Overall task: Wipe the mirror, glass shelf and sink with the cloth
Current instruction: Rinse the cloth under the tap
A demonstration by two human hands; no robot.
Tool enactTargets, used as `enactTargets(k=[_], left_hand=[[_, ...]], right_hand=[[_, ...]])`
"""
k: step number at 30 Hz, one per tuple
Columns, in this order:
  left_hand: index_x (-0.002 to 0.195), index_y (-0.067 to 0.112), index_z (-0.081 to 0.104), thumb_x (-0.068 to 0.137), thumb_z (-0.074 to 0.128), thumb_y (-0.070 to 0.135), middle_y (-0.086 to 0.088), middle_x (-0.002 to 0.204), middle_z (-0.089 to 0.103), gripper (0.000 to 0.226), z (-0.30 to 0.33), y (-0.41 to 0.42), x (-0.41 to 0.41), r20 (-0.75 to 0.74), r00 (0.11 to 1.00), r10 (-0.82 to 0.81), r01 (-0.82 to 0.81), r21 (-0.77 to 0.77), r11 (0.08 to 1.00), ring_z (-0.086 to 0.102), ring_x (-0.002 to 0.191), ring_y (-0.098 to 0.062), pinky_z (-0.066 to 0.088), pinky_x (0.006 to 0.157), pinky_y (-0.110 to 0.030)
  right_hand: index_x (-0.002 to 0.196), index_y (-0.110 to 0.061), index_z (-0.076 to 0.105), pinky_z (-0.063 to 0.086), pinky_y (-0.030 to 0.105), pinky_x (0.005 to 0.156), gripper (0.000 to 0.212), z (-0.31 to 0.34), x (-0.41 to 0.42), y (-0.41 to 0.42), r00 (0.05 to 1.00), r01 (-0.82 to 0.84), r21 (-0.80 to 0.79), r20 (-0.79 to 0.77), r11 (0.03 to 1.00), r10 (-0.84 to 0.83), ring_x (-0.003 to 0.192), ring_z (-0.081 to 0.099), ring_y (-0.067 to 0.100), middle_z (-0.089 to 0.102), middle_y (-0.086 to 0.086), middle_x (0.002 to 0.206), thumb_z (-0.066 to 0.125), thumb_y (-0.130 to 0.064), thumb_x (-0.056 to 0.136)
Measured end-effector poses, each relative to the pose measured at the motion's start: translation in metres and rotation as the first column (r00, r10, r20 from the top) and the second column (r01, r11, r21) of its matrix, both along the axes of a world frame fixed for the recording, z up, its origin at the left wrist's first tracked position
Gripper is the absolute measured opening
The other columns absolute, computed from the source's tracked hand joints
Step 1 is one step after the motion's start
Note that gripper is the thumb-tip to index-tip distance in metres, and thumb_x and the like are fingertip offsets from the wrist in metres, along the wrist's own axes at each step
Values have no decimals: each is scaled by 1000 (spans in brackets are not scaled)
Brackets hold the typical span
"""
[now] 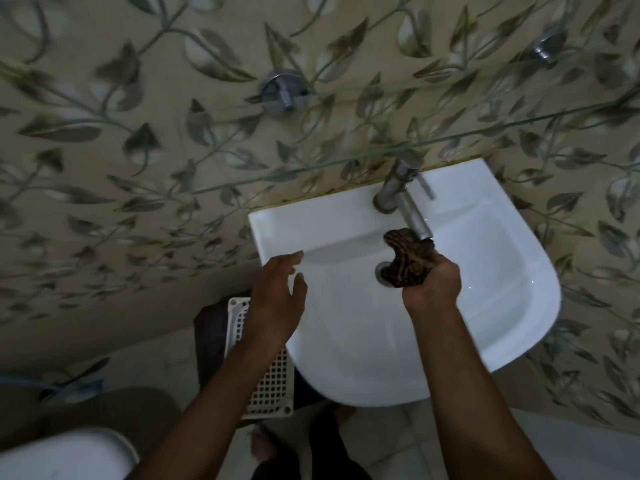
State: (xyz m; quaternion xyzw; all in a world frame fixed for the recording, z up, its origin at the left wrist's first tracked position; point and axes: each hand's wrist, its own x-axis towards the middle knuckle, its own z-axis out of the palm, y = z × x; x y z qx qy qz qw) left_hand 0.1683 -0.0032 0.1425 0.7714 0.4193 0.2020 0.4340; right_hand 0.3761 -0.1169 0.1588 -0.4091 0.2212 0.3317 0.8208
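A white sink (485, 306) hangs on the leaf-patterned wall, seen from above. My right hand (433, 285) is closed around a dark patterned cloth (410, 258), held bunched over the basin just under the spout of the steel tap (403, 199) and above the drain (382, 271). My left hand (277, 292) hovers with fingers spread over the sink's left rim, holding nothing. The glass shelf (311, 164) shows as a thin greenish edge running across the wall above the sink. No mirror is in view.
A white lattice basket (266, 386) stands on the floor under the sink's left side, with dark fabric beside it. Two chrome wall valves (282, 91) (543, 46) stick out above the shelf. A white fixture (62, 455) sits at bottom left.
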Motion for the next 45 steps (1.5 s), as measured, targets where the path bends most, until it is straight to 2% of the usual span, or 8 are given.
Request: enactTargets(k=[4, 11, 15, 19, 23, 28, 36, 45], left_hand=[[132, 10, 60, 99, 53, 7, -5, 131, 60, 34, -6, 3, -39, 10, 999, 38, -37, -51, 998, 56, 113, -16, 46, 103, -32], [132, 8, 62, 98, 53, 7, -8, 133, 63, 36, -30, 10, -121, -98, 987, 126, -125, 14, 992, 59, 121, -23, 44, 108, -36], [130, 22, 61, 96, 41, 22, 7, 131, 63, 39, -46, 15, -156, -114, 983, 141, -152, -89, 984, 57, 117, -6, 46, 101, -30], [112, 40, 56, 90, 46, 21, 38, 86, 54, 31, -66, 12, -181, -96, 959, 266, -279, -160, 947, 50, 83, 21, 35, 70, -1], [122, 20, 67, 94, 53, 6, 26, 101, 57, 34, -105, 4, -196, -98, 961, 260, -276, -252, 927, 51, 91, 13, 36, 74, 5], [130, 7, 62, 101, 49, 14, -11, 129, 64, 32, -142, -12, -191, -176, 973, 148, -201, -339, 919, 62, 117, -24, 48, 101, -34], [141, 3, 51, 104, 46, 24, -17, 141, 56, 43, -180, -17, -184, -233, 972, 41, -127, -365, 922, 51, 132, -30, 39, 114, -40], [151, 4, 36, 106, 38, 28, -18, 154, 42, 51, -198, 0, -183, -333, 942, -45, -15, -175, 984, 36, 145, -32, 26, 122, -41]], right_hand=[[127, -3, 61, 39, 40, 116, 35, -7, -57, 14, 998, -25, -75, -56, 997, 21, 114, 58, 28, 57, 18, 141, 39, -20, 107], [109, -6, 78, 59, 38, 88, 26, -1, -168, 42, 934, -354, -61, 28, 933, 356, 101, 74, 29, 74, 17, 116, 57, -19, 100], [104, -17, 79, 59, 49, 93, 16, -17, -215, 54, 672, -489, -483, 322, 726, 667, 100, 74, 34, 78, 12, 103, 72, -14, 90], [123, -27, 68, 59, 41, 95, 45, -48, -247, 56, 531, -512, -659, 262, 551, 806, 104, 73, 16, 76, -4, 113, 79, -35, 80], [111, -21, 72, 59, 35, 92, 25, -96, -268, 53, 472, -569, -690, 171, 447, 865, 102, 73, 19, 77, 5, 111, 74, -11, 88], [102, -3, 75, 59, 44, 89, 14, -153, -268, 50, 438, -512, -829, -29, 223, 898, 96, 73, 35, 76, 15, 101, 73, -6, 89], [126, -14, 65, 56, 27, 76, 31, -212, -272, 57, 327, -426, -902, -77, 74, 942, 99, 69, 23, 71, 9, 118, 54, -32, 103], [127, -12, 57, 47, 43, 106, 29, -236, -278, 51, -93, -243, -957, -136, -155, 986, 124, 58, 35, 63, 16, 129, 48, -27, 104]])
